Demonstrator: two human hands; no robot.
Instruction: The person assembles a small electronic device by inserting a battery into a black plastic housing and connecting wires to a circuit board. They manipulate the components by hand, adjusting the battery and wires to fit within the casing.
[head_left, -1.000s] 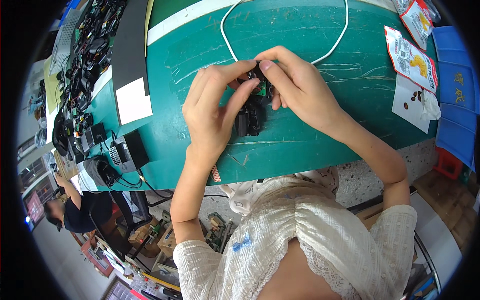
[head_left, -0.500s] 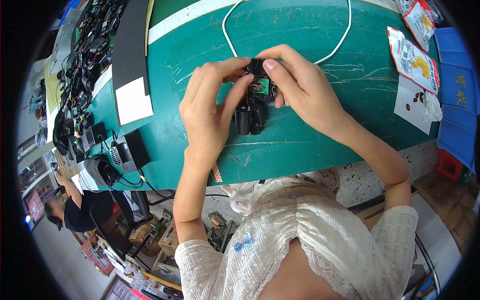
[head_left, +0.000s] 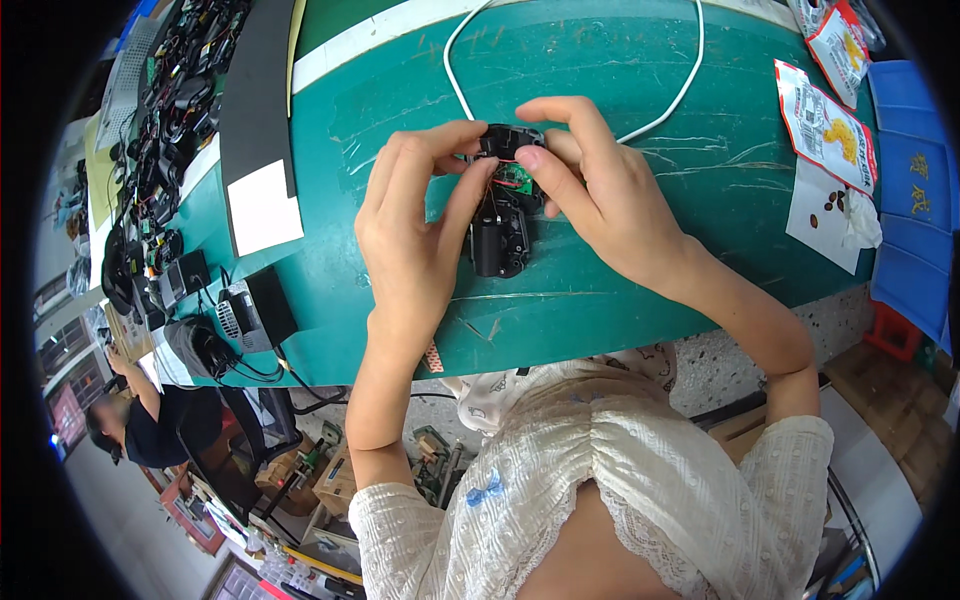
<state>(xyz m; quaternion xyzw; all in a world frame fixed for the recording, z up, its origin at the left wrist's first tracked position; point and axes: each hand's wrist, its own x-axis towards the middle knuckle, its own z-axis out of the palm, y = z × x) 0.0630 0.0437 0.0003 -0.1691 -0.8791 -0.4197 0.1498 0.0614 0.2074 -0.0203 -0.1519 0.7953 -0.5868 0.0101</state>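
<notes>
An opened black plastic device housing (head_left: 498, 245) lies between my hands on the green table. It has a rounded black part at its far end. A small green circuit board (head_left: 521, 180) with thin red wires shows inside it. My left hand (head_left: 405, 215) is closed on the housing's left side, thumb and fingertips pinching near the wires. From the right, my right hand (head_left: 622, 210) grips the housing's edge, its thumb beside the circuit board and its index finger lifted off. The fingers under that hand are partly hidden.
A white cable (head_left: 690, 80) loops beyond my hands. Left are a black power box (head_left: 265, 310), a white sheet (head_left: 265, 208) and many piled black devices (head_left: 185, 100). Right are a red-and-white snack packet (head_left: 825, 125) and blue bin (head_left: 910, 190). Another person (head_left: 165, 425) sits far left.
The rounded black part at the housing's far end is now more exposed. My right thumb has shifted slightly left and down, and its index finger is lifted away.
</notes>
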